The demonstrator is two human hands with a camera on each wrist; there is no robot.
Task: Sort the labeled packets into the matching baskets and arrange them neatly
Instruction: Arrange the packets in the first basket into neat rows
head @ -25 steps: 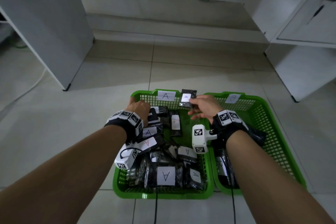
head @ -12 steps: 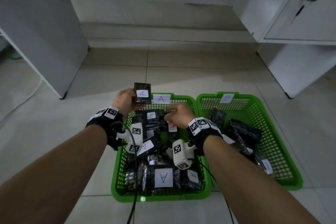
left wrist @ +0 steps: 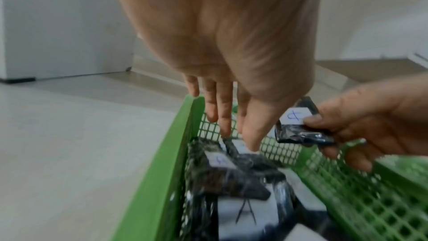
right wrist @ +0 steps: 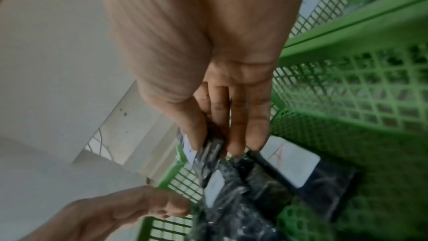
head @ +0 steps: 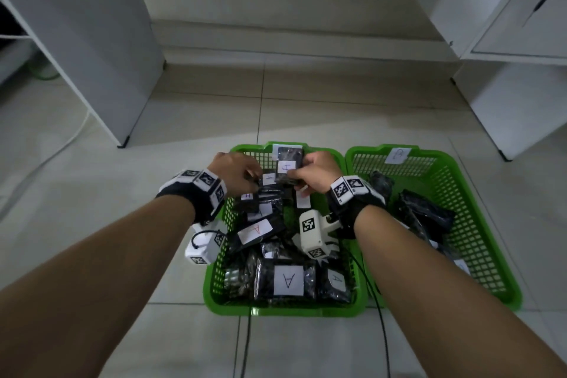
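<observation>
Two green baskets stand side by side on the floor. Basket A (head: pixel 285 311) on the left holds several black packets with white A labels (head: pixel 288 281). My right hand (head: pixel 306 172) pinches one black A packet (head: pixel 288 167) between thumb and fingers above the far end of basket A; the pinch shows in the right wrist view (right wrist: pixel 213 146) and from the left wrist (left wrist: pixel 296 131). My left hand (head: pixel 242 175) reaches down at the far left corner, fingers (left wrist: pixel 224 125) straight, thumb tip touching the packets (left wrist: pixel 220 160) lying there. It holds nothing.
Basket B (head: pixel 503 270) on the right holds a few black packets (head: pixel 423 215). White cabinets stand at the left (head: pixel 92 55) and right (head: pixel 506 101). Cables trail from the wrist cameras (head: pixel 313 233) over the near basket rim onto the tiled floor.
Half a second ago my left hand held the A packet up at the far left of basket A. Now my right hand pinches it and my left hand has dropped onto the packets.
</observation>
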